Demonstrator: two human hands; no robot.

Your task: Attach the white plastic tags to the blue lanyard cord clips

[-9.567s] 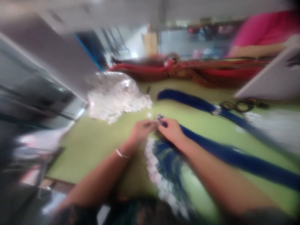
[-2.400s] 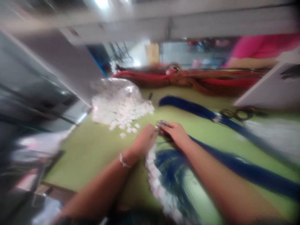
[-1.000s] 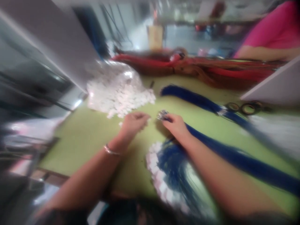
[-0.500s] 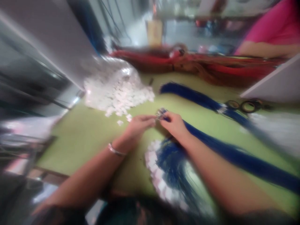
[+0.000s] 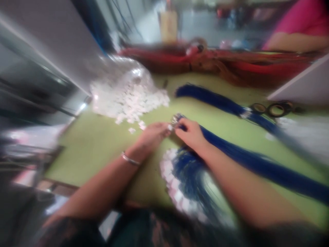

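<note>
My left hand (image 5: 154, 133) is closed in a pinch on a small white connector housing (image 5: 170, 127). Facing it, my right hand (image 5: 190, 133) pinches a blue wire from the long blue wire bundle (image 5: 239, 158), whose shiny metal-tipped ends (image 5: 175, 118) gather at the fingertips. Blur hides whether the wire touches the housing. Below my right forearm, a fan of blue wires (image 5: 191, 171) curves over the table with white housings (image 5: 171, 183) along its ends. Loose white housings (image 5: 133, 104) lie heaped beyond my left hand, spilling from a clear plastic bag (image 5: 137, 71).
Another blue wire bundle (image 5: 213, 98), tied partway, lies farther back on the green table (image 5: 89, 151). Dark tape rolls (image 5: 277, 109) sit beside it. Red and brown wires (image 5: 177, 56) stretch across the far edge. Grey panels flank both sides; a person in a pink sleeve (image 5: 303, 19) is across.
The view has tilted slightly downward. A white housing now shows more clearly at my left fingertips, close to the wire ends. Both hands stay nearly in place.
</note>
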